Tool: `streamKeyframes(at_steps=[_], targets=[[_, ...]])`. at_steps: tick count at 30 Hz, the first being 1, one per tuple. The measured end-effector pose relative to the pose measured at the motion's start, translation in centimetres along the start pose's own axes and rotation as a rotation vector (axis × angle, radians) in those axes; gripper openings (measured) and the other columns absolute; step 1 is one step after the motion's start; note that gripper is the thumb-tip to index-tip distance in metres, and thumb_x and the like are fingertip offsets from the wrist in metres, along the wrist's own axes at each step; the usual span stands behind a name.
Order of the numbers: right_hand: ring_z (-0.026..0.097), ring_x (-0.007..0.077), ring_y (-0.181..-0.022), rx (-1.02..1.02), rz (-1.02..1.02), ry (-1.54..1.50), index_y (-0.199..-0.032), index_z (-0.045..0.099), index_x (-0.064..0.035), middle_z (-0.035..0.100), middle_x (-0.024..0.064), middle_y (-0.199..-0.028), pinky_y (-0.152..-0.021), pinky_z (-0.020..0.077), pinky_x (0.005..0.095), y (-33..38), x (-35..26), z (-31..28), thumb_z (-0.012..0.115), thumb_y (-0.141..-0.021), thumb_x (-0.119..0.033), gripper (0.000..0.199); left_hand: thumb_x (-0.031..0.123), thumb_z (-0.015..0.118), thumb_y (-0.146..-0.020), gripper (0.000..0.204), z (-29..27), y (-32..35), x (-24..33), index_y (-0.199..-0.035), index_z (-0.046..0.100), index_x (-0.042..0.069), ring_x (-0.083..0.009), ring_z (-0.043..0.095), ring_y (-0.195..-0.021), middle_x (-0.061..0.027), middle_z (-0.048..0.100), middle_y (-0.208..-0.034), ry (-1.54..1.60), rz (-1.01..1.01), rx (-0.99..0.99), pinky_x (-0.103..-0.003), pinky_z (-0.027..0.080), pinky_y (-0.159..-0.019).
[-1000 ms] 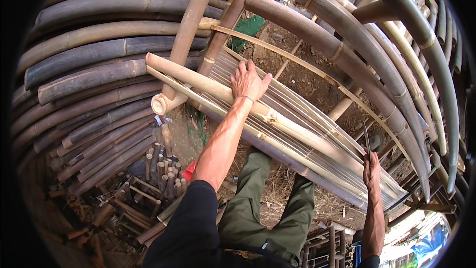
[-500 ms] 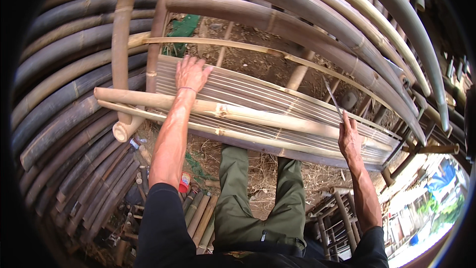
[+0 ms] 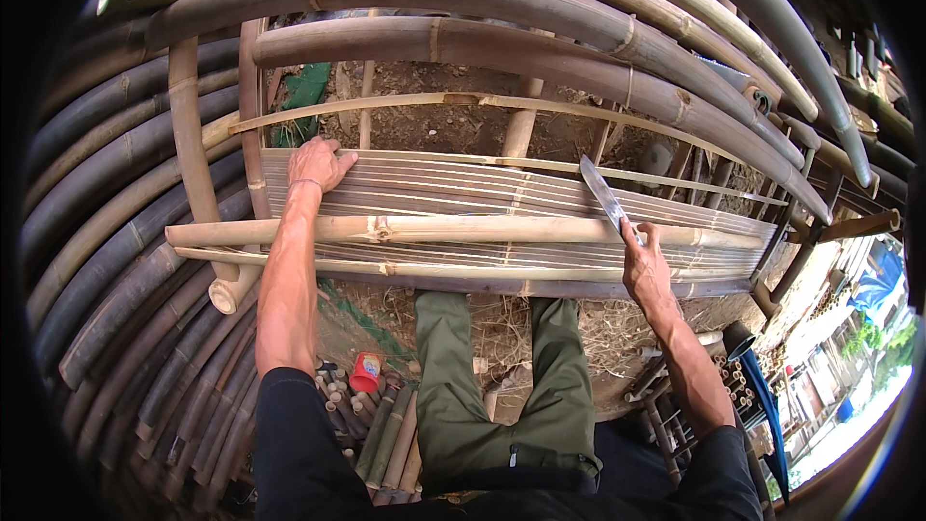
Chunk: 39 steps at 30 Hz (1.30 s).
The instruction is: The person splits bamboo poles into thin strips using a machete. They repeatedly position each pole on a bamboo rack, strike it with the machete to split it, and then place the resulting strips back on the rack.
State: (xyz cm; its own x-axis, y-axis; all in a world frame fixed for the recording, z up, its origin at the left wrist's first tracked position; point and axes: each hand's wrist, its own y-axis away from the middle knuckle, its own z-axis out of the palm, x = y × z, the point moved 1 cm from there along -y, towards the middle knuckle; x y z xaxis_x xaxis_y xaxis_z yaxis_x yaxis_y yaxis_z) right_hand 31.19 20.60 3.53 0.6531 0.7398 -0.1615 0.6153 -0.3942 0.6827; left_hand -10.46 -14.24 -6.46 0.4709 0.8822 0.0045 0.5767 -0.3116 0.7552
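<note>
**Holding Knife (image 3: 602, 195) Above Slats (image 3: 434, 185)**

R hand (image 3: 648, 268): closed on knife handle, qty 1; blade angled up-left over slats' R half. L hand (image 3: 320, 164): on slats' far edge, L end; can't tell if gripping. Caution: rolling pole or slipping slat could deflect blade, poss. nicking slats. Pale poles (image 3: 540, 229) lengthwise on slats: 2. Red cup (image 3: 366, 372): 1. Slats: too tight to count.

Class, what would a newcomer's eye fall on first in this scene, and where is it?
Probably the knife, its bare blade angled up and leftward from the right hand. Next might come the pale bamboo pole running lengthwise over the slats, with the left hand at their left end. The red container stands out at lower left.
</note>
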Motion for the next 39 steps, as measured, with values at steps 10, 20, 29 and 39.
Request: streamKeyframes(at_steps=[10,20,29,39], targets=[[0.063,0.0401,-0.076,0.11,0.128,-0.077,-0.137,0.048,-0.0195,0.045,0.0188,-0.124,-0.064,0.0541,0.0476,0.3,2.1,-3.9,0.05,-0.092,-0.005,0.048,0.024,0.063,-0.087,0.039,1.8,3.5,10.3,-0.119,0.06,0.001,-0.0353,0.051,-0.117,-0.0177,0.057,-0.121,0.13,0.519,0.458,-0.043,0.04,-0.103],[0.063,0.041,-0.089,-0.039,0.201,-0.084,-0.136,0.049,-0.022,0.044,0.0199,-0.126,-0.072,0.0567,0.0466,1.5,5.8,-2.4,0.047,-0.088,-0.003,0.052,0.042,0.062,-0.087,0.039,5.7,1.4,17.4,-0.106,0.068,0.008,-0.032,0.057,-0.108,-0.0124,0.066,-0.106,0.218,0.413,0.003,-0.045,0.037,-0.094],[0.062,0.0405,-0.096,0.056,0.274,-0.026,-0.133,0.052,-0.0236,0.045,0.0205,-0.128,-0.08,0.0535,0.0475,3.6,8.2,-0.7,0.048,-0.086,-0.005,0.05,0.036,0.066,-0.085,0.039,4.9,1.7,18.0,-0.107,0.067,0.004,-0.0339,0.056,-0.106,-0.0146,0.061,-0.11,0.124,0.404,-0.022,-0.046,0.039,-0.094],[0.061,0.0472,-0.085,0.184,0.409,-0.554,-0.127,0.055,-0.0042,0.059,0.0311,-0.089,-0.076,0.0505,0.0483,11.7,13.1,-0.9,0.049,-0.08,-0.008,0.047,0.026,0.071,-0.08,0.033,-0.8,-2.7,19.9,-0.102,0.062,0.004,-0.037,0.055,-0.1,-0.0174,0.058,-0.105,-0.083,0.382,0.414,-0.048,0.045,-0.086]])
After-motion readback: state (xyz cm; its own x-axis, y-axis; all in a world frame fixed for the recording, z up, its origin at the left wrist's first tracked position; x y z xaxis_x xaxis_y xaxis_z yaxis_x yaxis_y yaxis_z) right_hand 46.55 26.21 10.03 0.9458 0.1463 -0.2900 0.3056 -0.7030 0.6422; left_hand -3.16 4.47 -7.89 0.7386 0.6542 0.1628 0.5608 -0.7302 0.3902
